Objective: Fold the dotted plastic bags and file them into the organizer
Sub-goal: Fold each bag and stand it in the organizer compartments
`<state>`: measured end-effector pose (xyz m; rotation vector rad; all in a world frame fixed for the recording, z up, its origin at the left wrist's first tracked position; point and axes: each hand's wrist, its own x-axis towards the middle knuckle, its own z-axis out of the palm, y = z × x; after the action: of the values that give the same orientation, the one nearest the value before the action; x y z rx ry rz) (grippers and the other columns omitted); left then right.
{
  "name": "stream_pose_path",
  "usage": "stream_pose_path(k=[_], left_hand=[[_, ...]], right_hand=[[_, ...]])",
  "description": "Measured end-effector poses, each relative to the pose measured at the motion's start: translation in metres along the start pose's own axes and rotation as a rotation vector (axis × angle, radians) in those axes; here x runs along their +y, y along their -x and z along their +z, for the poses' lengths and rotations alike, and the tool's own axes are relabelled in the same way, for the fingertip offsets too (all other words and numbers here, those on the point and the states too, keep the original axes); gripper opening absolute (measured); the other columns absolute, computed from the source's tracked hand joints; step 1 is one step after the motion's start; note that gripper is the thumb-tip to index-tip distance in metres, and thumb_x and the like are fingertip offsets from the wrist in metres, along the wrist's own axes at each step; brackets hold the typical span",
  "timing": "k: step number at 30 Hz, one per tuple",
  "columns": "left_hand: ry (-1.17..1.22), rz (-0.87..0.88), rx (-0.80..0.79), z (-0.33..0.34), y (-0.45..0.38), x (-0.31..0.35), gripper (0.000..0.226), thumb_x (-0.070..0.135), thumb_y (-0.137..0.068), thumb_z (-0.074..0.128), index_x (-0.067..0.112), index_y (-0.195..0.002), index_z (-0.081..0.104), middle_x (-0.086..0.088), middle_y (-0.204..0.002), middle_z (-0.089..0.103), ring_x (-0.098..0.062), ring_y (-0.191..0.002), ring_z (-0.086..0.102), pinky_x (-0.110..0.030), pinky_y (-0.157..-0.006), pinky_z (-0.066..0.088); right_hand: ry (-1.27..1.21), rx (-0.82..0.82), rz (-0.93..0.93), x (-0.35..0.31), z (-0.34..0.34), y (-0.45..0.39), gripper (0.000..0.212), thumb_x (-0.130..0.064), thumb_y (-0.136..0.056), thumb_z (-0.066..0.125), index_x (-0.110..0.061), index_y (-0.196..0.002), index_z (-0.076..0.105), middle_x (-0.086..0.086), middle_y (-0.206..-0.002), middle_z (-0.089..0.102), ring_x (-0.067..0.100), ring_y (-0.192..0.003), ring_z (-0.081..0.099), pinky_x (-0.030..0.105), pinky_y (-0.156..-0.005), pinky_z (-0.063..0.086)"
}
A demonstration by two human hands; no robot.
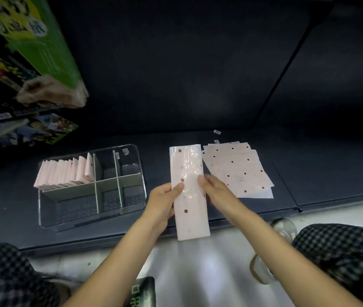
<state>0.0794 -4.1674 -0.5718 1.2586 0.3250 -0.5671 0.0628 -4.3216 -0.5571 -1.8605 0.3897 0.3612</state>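
Both hands up front grip one bag (189, 191), folded to a long strip, held between them w/ its far end over the shelf (198, 138): left hand (162, 200) pinches its left edge, thumb on top; right hand (217, 191) holds the right edge. Stack (238, 169) of flat bags lies just right of right hand. Organizer (92, 185) sits left of left hand, folded bags (65, 173) upright in its far-left section.

Pink dotted bag (189, 191) folded into a long strip sits in the middle, flat unfolded bags (238, 169) stacked just right, clear organizer (131, 209) left with folded bags (65, 173) upright in its far-left compartment.
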Motion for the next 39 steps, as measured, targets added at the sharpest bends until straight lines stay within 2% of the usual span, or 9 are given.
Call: stream_pose_path(k=[3,7,12,18,25,29,34,36,39], left_hand=[[0.103,-0.004,0.0,0.001,0.016,0.005,0.016,0.013,-0.093,0.056,0.003,-0.097,0.068,-0.011,-0.089,0.074,-0.018,-0.073,0.071,-0.026,-0.061,0.057],[0.136,-0.003,0.039,-0.009,0.032,0.011,0.016,0.013,-0.093,0.057,0.003,-0.098,0.067,-0.012,-0.093,0.073,-0.019,-0.076,0.071,-0.03,-0.067,0.059],[0.026,0.027,0.031,-0.03,0.044,0.018,0.015,0.014,-0.09,0.061,0.004,-0.097,0.069,-0.01,-0.096,0.074,-0.023,-0.088,0.071,-0.031,-0.072,0.058],[-0.068,0.129,-0.064,-0.049,0.049,0.031,0.013,0.004,-0.088,0.061,0.009,-0.087,0.074,-0.009,-0.091,0.074,-0.02,-0.084,0.071,-0.027,-0.068,0.057],[-0.068,0.243,-0.131,-0.05,0.051,0.04,0.033,-0.005,-0.087,0.057,0.016,-0.07,0.075,-0.002,-0.077,0.072,-0.011,-0.074,0.069,-0.02,-0.062,0.054],[-0.083,0.26,-0.151,-0.048,0.05,0.042,0.041,-0.009,-0.089,0.05,0.017,-0.065,0.072,0.001,-0.071,0.069,-0.009,-0.071,0.067,-0.019,-0.063,0.053],[0.064,0.19,-0.164,-0.045,0.049,0.042,0.026,0.027,-0.097,0.048,0.014,-0.099,0.07,-0.007,-0.088,0.072,-0.017,-0.078,0.069,-0.027,-0.066,0.055],[0.013,0.152,-0.118,-0.04,0.048,0.039,0.039,0.042,-0.093,0.05,0.009,-0.095,0.071,-0.007,-0.087,0.073,-0.016,-0.077,0.069,-0.025,-0.064,0.055],[-0.08,0.166,-0.05,-0.034,0.046,0.034,0.044,0.039,-0.091,0.056,-0.002,-0.091,0.07,-0.013,-0.089,0.071,-0.017,-0.079,0.065,-0.023,-0.067,0.055]], right_hand=[[-0.143,-0.06,-0.08,-0.007,0.018,0.013,0.023,-0.035,-0.1,0.039,-0.026,-0.11,0.057,-0.002,-0.112,0.066,0.01,-0.1,0.064,0.028,-0.088,0.051],[-0.088,-0.075,-0.158,-0.018,0.019,0.02,0.016,-0.021,-0.098,0.047,-0.025,-0.098,0.062,-0.002,-0.1,0.07,0.013,-0.093,0.067,0.024,-0.081,0.053],[-0.118,-0.082,-0.177,-0.024,0.017,0.027,0.011,-0.015,-0.091,0.06,-0.018,-0.086,0.07,0.001,-0.084,0.075,0.014,-0.079,0.071,0.022,-0.069,0.054],[-0.183,-0.09,-0.199,-0.031,0.014,0.034,0.017,-0.012,-0.089,0.062,-0.019,-0.078,0.074,0.001,-0.08,0.075,0.014,-0.074,0.071,0.02,-0.063,0.054],[-0.279,-0.099,-0.234,-0.03,0.007,0.037,0.03,0.004,-0.084,0.058,-0.018,-0.078,0.076,0.007,-0.07,0.064,0.015,-0.063,0.049,0.022,-0.058,0.041],[-0.257,-0.054,-0.286,-0.027,0.007,0.034,0.039,0.008,-0.086,0.051,-0.018,-0.068,0.073,-0.007,-0.049,0.048,0.012,-0.052,0.037,0.019,-0.051,0.031],[-0.252,-0.004,-0.35,-0.027,0.007,0.03,0.044,0.012,-0.084,0.048,-0.02,-0.062,0.067,-0.003,-0.056,0.055,0.01,-0.056,0.047,0.016,-0.052,0.037],[-0.229,0.015,-0.368,-0.028,0.006,0.029,0.045,0.013,-0.084,0.047,-0.021,-0.061,0.066,-0.002,-0.058,0.055,0.011,-0.057,0.048,0.016,-0.053,0.037],[-0.196,0.003,-0.389,-0.031,0.005,0.028,0.047,0.014,-0.083,0.045,-0.021,-0.059,0.064,-0.001,-0.066,0.064,0.012,-0.063,0.056,0.017,-0.056,0.042]])
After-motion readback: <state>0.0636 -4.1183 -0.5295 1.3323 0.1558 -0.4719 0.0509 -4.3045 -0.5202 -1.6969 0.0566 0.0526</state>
